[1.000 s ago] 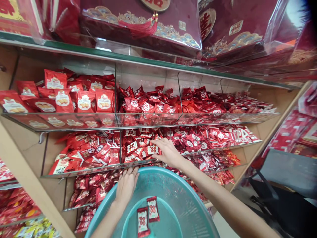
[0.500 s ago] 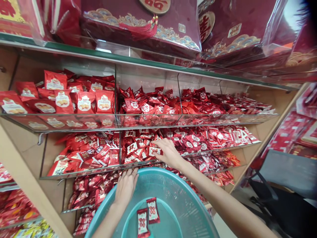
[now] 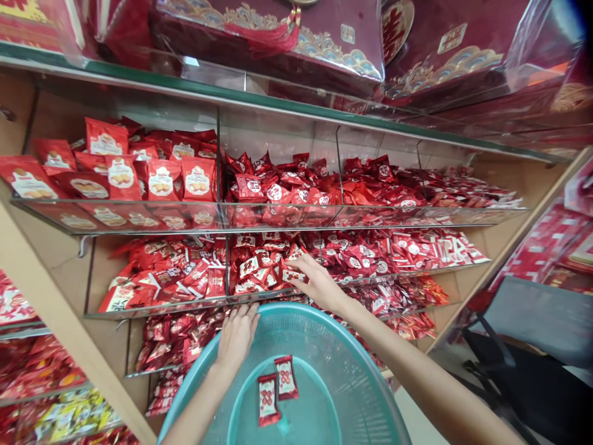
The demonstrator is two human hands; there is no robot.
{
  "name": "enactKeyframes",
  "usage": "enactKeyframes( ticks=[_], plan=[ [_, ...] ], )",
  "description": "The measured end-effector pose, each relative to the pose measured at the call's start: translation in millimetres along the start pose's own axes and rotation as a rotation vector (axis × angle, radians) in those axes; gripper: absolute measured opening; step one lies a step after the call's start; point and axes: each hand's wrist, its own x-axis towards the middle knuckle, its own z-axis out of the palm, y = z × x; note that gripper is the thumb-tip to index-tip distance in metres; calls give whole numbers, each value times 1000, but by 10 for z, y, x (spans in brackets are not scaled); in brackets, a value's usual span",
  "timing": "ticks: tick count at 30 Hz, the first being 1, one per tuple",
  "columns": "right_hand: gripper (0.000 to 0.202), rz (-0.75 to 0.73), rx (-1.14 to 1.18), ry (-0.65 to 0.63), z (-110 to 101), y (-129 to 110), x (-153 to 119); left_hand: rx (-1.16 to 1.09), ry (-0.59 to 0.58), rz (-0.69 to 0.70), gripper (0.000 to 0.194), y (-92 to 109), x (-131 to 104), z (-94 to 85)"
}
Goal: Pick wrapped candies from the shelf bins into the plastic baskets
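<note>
My left hand [image 3: 237, 337] is closed over the far rim of a teal plastic basket [image 3: 365, 364], with its fingertips hidden beyond the edge. Two small red-and-white snack packets [image 3: 267, 398] lie on the basket's bottom. Above the rim, my right hand [image 3: 320, 284] reaches into a middle shelf compartment. Its thumb and fingers close around a red-and-white snack packet [image 3: 291, 275] at the right of a pile of similar packets [image 3: 250, 267]. Whether that packet is lifted clear of the pile I cannot tell.
Glass dividers and front strips [image 3: 278, 215] split the shelves into compartments of red packets. Larger red cookie packets [image 3: 121, 173] fill the upper left one. Maroon gift bags [image 3: 333, 43] stand on the glass shelf above. A dark chair [image 3: 523, 371] is at the right.
The view has tilted down a little, so shelves and basket sit higher in the picture. My right hand stays at the same pile, its fingers slightly shifted; my left hand remains on the rim.
</note>
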Motion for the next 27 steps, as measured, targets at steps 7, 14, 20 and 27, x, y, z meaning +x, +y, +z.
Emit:
enactKeyframes(
  ticks=[7, 14, 20, 27],
  plan=[
    [38, 142, 287, 182, -171, -319, -227, -5, -17, -7, 38, 36, -1, -47],
    [56, 512, 727, -685, 415, -250, -811, 16, 2, 14, 39, 60, -4, -56],
    [54, 765, 724, -950, 956, 23, -857, 16, -1, 6, 39, 55, -6, -27],
    [46, 780, 659, -1002, 1180, -24, -616, 23, 7, 6, 40, 46, -17, -16]
  ],
)
